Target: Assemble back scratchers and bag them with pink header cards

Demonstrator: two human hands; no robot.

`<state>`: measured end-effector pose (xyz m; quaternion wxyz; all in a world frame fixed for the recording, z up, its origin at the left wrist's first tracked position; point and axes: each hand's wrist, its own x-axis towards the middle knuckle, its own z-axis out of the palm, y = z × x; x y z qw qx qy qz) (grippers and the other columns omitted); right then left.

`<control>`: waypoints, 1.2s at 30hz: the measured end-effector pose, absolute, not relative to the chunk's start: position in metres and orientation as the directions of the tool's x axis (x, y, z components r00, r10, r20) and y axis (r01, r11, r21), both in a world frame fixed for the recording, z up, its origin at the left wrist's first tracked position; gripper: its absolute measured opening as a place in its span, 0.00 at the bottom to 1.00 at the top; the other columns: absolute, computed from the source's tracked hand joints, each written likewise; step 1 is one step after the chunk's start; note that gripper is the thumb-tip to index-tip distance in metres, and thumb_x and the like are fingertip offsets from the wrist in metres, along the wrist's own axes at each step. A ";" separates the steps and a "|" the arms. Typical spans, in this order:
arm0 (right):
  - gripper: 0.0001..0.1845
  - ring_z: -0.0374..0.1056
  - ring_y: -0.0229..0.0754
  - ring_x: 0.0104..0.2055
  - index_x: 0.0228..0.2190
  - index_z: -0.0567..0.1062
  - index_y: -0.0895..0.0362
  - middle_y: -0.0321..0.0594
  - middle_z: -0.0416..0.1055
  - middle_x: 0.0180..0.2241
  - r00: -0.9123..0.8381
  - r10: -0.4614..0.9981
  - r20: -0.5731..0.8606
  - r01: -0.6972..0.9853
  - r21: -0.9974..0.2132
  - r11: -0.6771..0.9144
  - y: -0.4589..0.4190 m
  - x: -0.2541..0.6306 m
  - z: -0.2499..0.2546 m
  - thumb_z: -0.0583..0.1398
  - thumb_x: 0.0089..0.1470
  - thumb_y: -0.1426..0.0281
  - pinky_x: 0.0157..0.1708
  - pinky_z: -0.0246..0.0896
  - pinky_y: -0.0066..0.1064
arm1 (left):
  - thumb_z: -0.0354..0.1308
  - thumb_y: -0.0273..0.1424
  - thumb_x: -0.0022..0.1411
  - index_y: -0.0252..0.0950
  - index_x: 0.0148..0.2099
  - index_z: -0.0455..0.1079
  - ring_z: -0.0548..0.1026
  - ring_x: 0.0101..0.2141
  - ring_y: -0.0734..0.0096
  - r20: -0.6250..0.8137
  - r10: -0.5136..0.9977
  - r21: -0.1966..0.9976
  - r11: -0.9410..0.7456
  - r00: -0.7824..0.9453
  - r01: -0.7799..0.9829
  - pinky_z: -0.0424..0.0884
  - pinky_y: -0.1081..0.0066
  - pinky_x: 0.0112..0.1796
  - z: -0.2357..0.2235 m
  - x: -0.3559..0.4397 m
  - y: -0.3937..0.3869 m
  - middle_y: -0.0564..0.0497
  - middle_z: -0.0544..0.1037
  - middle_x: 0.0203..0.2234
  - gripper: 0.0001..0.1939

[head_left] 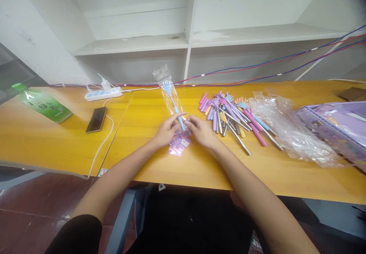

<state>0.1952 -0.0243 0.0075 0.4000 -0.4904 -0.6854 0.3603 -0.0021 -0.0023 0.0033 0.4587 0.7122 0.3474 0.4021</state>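
A light-blue back scratcher (180, 122) with a hand-shaped head and a metal rod lies inside a clear plastic bag (161, 73), head pointing away from me. My left hand (168, 130) is closed on the left side of the bag's near end, index finger stretched over the handle. From the right, my right hand (201, 132) grips the same end, its fingertips pinching the plastic. Just beneath my hands lie several small pink and purple printed cards (178, 146), partly covered by the plastic.
To the right lies a pile of colourful back scratchers (228, 113), then a heap of clear bags (294, 132) and a purple box (326, 128). A phone (96, 119), a power strip (103, 94) and a green bottle (45, 103) on its side are at the left. White shelves (188, 44) stand behind the table.
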 end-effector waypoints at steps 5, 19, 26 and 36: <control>0.15 0.69 0.42 0.27 0.34 0.71 0.53 0.32 0.70 0.22 -0.205 0.961 0.188 0.413 -0.873 0.259 -0.023 0.196 0.010 0.52 0.69 0.59 0.35 0.62 0.33 | 0.53 0.28 0.69 0.41 0.68 0.69 0.70 0.31 0.69 0.276 0.874 0.905 -0.376 0.400 0.199 0.67 0.70 0.37 0.001 -0.004 -0.001 0.53 0.73 0.30 0.27; 0.26 0.61 0.34 0.20 0.44 0.67 0.51 0.32 0.72 0.30 0.121 0.990 0.077 -0.068 -0.994 0.085 -0.009 0.199 0.005 0.61 0.60 0.43 0.18 0.54 0.28 | 0.54 0.23 0.56 0.39 0.50 0.82 0.69 0.26 0.73 0.161 0.634 0.832 -0.499 0.756 0.242 0.64 0.74 0.31 0.016 -0.005 -0.018 0.54 0.77 0.27 0.23; 0.28 0.59 0.34 0.18 0.32 0.66 0.52 0.29 0.63 0.21 0.166 0.985 0.053 -0.172 -0.982 0.082 -0.007 0.203 0.010 0.64 0.56 0.40 0.17 0.53 0.28 | 0.56 0.28 0.62 0.41 0.53 0.81 0.76 0.36 0.67 0.233 0.563 0.767 -0.608 0.793 0.206 0.69 0.70 0.39 0.021 -0.005 -0.018 0.49 0.83 0.40 0.19; 0.28 0.68 0.37 0.21 0.40 0.74 0.55 0.31 0.72 0.24 -0.278 0.957 0.082 -0.170 -0.985 0.035 -0.026 0.188 0.016 0.67 0.55 0.43 0.20 0.64 0.29 | 0.58 0.43 0.70 0.38 0.62 0.70 0.77 0.38 0.68 0.329 0.876 0.907 -0.397 0.353 0.142 0.74 0.68 0.41 0.022 -0.005 -0.008 0.43 0.77 0.54 0.23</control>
